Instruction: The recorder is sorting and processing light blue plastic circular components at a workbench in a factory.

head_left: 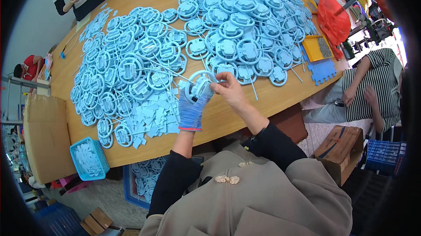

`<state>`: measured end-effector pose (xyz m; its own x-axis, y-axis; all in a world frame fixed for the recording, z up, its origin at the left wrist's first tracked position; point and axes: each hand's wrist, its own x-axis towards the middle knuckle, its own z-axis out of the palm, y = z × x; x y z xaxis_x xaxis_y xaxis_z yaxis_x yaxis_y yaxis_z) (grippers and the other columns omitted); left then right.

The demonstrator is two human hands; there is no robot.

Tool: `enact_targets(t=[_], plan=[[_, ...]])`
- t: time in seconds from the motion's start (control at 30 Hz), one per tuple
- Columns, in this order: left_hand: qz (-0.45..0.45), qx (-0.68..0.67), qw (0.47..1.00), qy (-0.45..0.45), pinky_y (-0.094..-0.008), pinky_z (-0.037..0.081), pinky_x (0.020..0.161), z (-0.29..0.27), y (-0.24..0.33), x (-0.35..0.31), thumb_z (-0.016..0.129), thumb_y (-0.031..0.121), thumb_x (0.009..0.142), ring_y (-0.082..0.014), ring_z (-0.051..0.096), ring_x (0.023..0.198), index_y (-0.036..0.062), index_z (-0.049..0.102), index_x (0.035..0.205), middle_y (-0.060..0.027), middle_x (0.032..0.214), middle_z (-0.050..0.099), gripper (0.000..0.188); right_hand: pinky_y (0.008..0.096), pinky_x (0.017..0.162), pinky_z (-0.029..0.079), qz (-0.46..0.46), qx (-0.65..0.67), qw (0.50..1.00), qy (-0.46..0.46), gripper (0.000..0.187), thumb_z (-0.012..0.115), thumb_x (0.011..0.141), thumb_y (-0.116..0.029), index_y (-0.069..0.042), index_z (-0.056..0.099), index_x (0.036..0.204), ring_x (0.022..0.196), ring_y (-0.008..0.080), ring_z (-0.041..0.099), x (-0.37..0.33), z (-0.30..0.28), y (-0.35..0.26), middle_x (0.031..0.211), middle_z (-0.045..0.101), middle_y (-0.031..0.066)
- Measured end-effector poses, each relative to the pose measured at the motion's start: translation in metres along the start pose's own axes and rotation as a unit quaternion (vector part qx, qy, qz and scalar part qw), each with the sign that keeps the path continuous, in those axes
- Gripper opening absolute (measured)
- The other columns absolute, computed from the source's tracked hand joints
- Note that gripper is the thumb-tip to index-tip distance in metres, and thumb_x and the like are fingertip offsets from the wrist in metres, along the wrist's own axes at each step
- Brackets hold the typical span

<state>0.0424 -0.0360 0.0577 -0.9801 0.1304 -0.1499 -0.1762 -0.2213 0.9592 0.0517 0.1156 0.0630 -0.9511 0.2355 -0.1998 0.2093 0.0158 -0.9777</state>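
Note:
My left hand [191,113], in a blue glove with a red cuff edge, grips a light-blue ring-shaped plastic part [200,88] with a rectangular housing across its middle. At that part's right side, my bare right hand [231,92] has its thumb and index finger closed on the rim; whether a smaller piece is between them I cannot tell. A heap of similar ring parts [130,70], many with thin sticks, lies just beyond to the left. Small flat light-blue plates [153,114] are spread beside my left hand.
A taller heap of ring parts [247,49] covers the table's far right. Blue basket [105,159] of flat pieces sits at the left edge. Yellow tray [312,48], blue mat [322,70] and red bag [332,19] lie right. A person in stripes [372,87] sits nearby; cardboard box [340,148].

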Motion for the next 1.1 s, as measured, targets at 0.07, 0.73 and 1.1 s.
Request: enact_targets(t=[0.07, 0.73, 1.1], plan=[[-0.036, -0.023, 0.999, -0.031, -0.0271, 0.052, 0.079, -0.005, -0.003, 0.003, 0.071, 0.003, 0.075, -0.0153, 0.06, 0.093, 0.0041, 0.045, 0.12, -0.0074, 0.107, 0.057, 0.051, 0.0265, 0.075, 0.048, 0.066, 0.184, 0.974, -0.112, 0.039, 0.068, 0.084, -0.017, 0.0, 0.052, 0.116, 0.088, 0.0121, 0.058, 0.004, -0.01, -0.006, 0.104, 0.06, 0.0067], [-0.06, 0.149, 0.98, -0.118, -0.0297, 0.052, 0.077, 0.027, -0.011, 0.024, 0.077, 0.013, 0.072, -0.0161, 0.059, 0.092, -0.0005, 0.044, 0.119, -0.0099, 0.106, 0.057, 0.059, 0.0295, 0.074, 0.049, 0.096, 0.172, 0.98, -0.016, 0.04, 0.066, 0.087, -0.02, 0.002, 0.048, 0.115, 0.086, 0.0135, 0.058, -0.008, -0.041, 0.025, 0.098, 0.061, 0.0082], [-0.082, 0.182, 0.975, -0.096, -0.0242, 0.047, 0.062, -0.052, -0.02, 0.01, 0.076, 0.016, 0.075, -0.0092, 0.051, 0.069, -0.0022, 0.031, 0.135, -0.0052, 0.084, 0.053, 0.077, 0.0376, 0.083, 0.05, -0.092, 0.406, 0.907, 0.059, 0.027, 0.06, 0.09, -0.024, -0.001, 0.055, 0.104, 0.091, 0.0237, 0.061, 0.153, -0.111, -0.068, 0.098, 0.061, 0.0108]])
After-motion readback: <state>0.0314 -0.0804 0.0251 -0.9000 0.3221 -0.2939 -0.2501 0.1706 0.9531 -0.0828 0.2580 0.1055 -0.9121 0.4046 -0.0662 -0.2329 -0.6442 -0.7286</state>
